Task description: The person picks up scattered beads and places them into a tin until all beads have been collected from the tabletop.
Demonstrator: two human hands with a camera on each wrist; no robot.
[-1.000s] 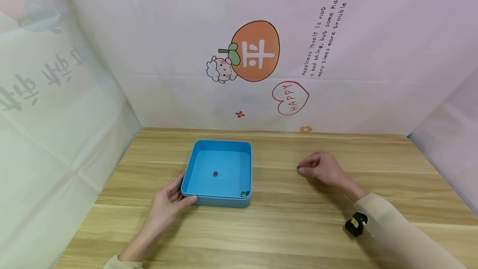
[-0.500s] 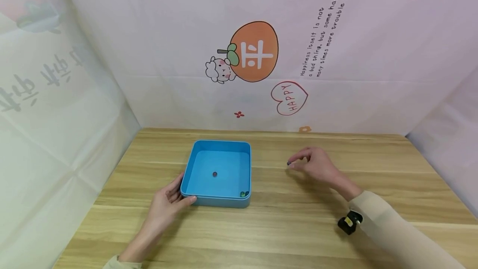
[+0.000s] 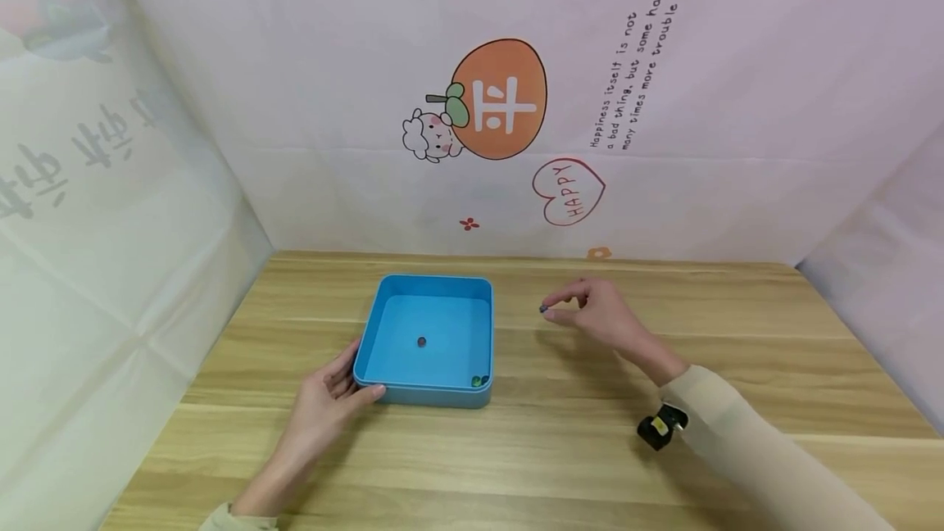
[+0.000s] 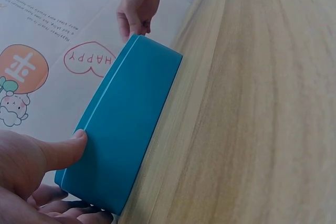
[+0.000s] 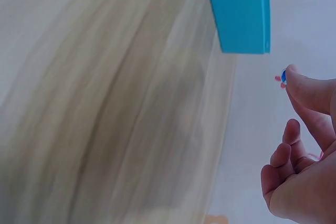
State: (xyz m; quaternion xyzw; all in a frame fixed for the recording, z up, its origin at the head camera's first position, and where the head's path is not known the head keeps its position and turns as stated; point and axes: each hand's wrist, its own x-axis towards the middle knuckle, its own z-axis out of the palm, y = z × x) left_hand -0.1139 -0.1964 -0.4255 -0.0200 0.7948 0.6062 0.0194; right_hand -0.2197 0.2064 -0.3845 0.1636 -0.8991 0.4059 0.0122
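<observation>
A square, open-topped blue box point(image 3: 435, 396) stands on the table. Its near left corner is gripped by my left hand point(image 3: 320, 408), thumb on the front wall and fingers round the left side; the left wrist view shows the thumb point(image 4: 65, 152) on the wall. To the right of the box, above the table, my right hand point(image 3: 601, 314) pinches a small blue marble point(image 3: 543, 309) between thumb and index finger. Only a bit of this marble point(image 5: 284, 76) shows in the right wrist view. Inside the box are a brownish marble point(image 3: 422, 342), a green one point(image 3: 476, 382) and a dark one beside it.
The wood-grain table point(image 3: 472, 465) extends around the box. A printed white cloth point(image 3: 332, 105) hangs behind it, with plain white cloth at both sides. A black wrist camera point(image 3: 659, 427) hangs at the right sleeve.
My right hand has moved left and slightly away from me, carrying the blue marble closer to the box. My left hand and the box have stayed in place.
</observation>
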